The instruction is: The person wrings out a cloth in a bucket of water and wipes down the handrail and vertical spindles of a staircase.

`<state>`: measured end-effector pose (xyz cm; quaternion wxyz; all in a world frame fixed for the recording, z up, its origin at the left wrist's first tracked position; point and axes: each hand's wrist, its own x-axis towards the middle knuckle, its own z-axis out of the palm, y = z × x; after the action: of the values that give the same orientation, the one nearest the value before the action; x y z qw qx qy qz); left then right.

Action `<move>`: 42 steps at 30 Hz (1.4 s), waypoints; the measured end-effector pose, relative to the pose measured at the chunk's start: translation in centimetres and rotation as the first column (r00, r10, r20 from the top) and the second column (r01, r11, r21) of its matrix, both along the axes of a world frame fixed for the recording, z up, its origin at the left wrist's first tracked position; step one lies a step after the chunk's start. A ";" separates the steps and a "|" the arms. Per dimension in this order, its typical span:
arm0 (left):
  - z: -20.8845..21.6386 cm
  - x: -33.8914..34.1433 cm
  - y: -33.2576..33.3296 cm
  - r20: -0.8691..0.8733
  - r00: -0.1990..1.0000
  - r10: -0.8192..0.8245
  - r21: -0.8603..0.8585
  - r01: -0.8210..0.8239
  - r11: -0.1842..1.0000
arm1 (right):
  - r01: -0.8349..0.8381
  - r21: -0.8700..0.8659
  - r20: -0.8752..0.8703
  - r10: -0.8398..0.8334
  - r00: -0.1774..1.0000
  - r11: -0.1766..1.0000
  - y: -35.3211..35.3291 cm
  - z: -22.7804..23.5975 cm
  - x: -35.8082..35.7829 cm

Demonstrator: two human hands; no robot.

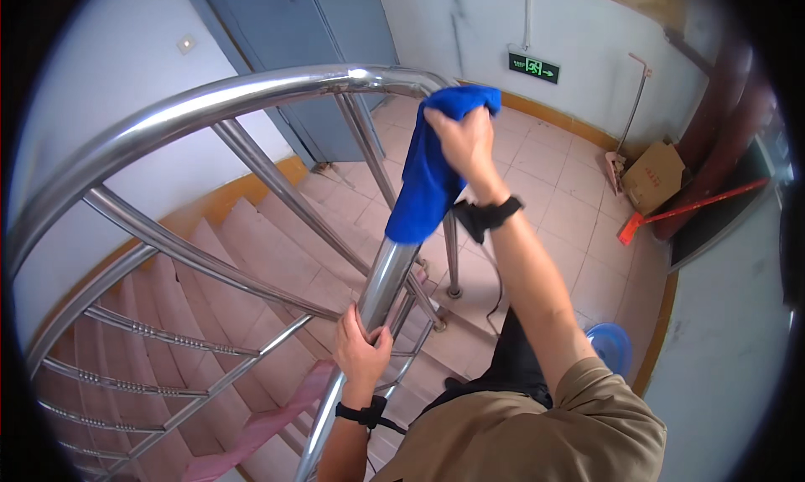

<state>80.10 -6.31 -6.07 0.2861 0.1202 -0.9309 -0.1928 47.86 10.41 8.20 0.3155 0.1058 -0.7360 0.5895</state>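
Note:
A blue cloth [426, 184] is draped over the upper bend of a shiny steel handrail [387, 272] and hangs down along it. My right hand [466, 142] grips the cloth against the rail near the top, its fingers partly hidden by the folds. Lower on the same rail, my left hand [360, 348] is wrapped round the bare metal, thumb on the near side. Both wrists wear black straps. From the bend, the rail curves away to the left over several steel balusters.
Pinkish stairs [268, 264] descend beneath the railing at left. A blue basin [610, 348] stands on the tiled floor behind my right arm. By the far right wall are a cardboard box [654, 176], a long-handled dustpan [616, 168] and a red-handled tool [696, 207]. A grey door [306, 54] is at the back.

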 end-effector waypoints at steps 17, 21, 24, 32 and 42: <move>0.0 0.0 -0.2 -0.018 1.000 0.025 -0.011 -0.026 1.000 | -0.458 -0.450 -0.129 0.452 0.883 0.767 -1.2 -3.1 1.4; -0.4 -0.2 -0.1 -0.026 0.999 0.029 0.016 -0.029 0.999 | -0.137 -0.106 -0.026 0.135 0.991 0.985 -0.3 -3.6 1.1; 0.0 0.0 -0.2 -0.023 1.000 0.015 0.062 -0.013 0.998 | 0.029 0.412 0.099 -0.076 0.992 0.911 0.6 1.8 1.6; 0.2 -0.2 -0.2 -0.038 0.999 -0.023 0.121 0.028 0.992 | -0.301 0.594 0.315 0.128 0.940 0.746 2.2 8.0 -5.0; 5.8 -2.6 -0.3 -0.025 0.994 -0.110 0.004 0.111 0.994 | -0.679 0.013 0.576 0.550 0.605 0.734 1.6 9.2 -7.2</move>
<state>77.55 -6.64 -0.26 0.2863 0.0668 -0.9319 -0.2124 40.69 11.97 17.37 -0.1412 0.2207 -0.7736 0.5769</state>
